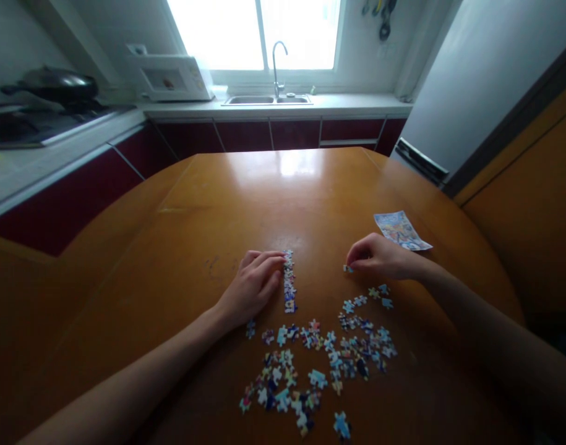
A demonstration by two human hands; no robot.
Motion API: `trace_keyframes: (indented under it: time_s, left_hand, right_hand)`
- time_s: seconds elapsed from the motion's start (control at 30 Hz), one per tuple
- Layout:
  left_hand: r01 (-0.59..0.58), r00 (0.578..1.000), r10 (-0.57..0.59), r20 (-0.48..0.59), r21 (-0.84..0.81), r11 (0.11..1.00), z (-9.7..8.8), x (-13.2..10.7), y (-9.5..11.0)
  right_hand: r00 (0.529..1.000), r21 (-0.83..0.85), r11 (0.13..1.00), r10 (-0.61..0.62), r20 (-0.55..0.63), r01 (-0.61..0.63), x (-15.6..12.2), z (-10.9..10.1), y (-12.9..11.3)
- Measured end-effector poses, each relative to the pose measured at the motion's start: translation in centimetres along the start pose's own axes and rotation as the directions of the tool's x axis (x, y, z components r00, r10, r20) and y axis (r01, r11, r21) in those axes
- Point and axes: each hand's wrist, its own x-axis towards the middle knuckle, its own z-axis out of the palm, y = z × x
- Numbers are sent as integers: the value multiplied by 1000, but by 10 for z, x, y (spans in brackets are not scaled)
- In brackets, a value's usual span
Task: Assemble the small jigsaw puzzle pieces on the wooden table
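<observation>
Toward the table's point(208, 210) near edge, many loose puzzle pieces point(317, 378) lie unjoined; only one narrow strip point(289, 287) looks assembled. The left hand point(257, 278) touches its far end, fingers loosely extended, gripping nothing; the right hand point(378, 254) pinches a single piece point(346, 269).

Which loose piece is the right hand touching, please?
The piece at the tip of the right hand, right of the joined strip; the other loose pieces lie nearer the person.

Stove point(30, 128): left, pan point(62, 86) on top
Microwave point(171, 78): far left
Sink point(250, 99): far, below window point(218, 34), with faucet point(275, 65)
Fridge point(472, 74): far right
</observation>
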Motion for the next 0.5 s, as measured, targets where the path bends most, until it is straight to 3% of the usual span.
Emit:
trace_keyframes:
  time_s: [0.17,0.5]
  left_hand:
    - [5,1000,-5,2,37,999,0,1,-1]
    - [30,999,-31,15,51,998,-1,2,-9]
  right_hand:
    - [1000,-75,997,18,5,-18,-14,-2,4]
    - [999,-225,974,-30,-11,27,-12,0,9]
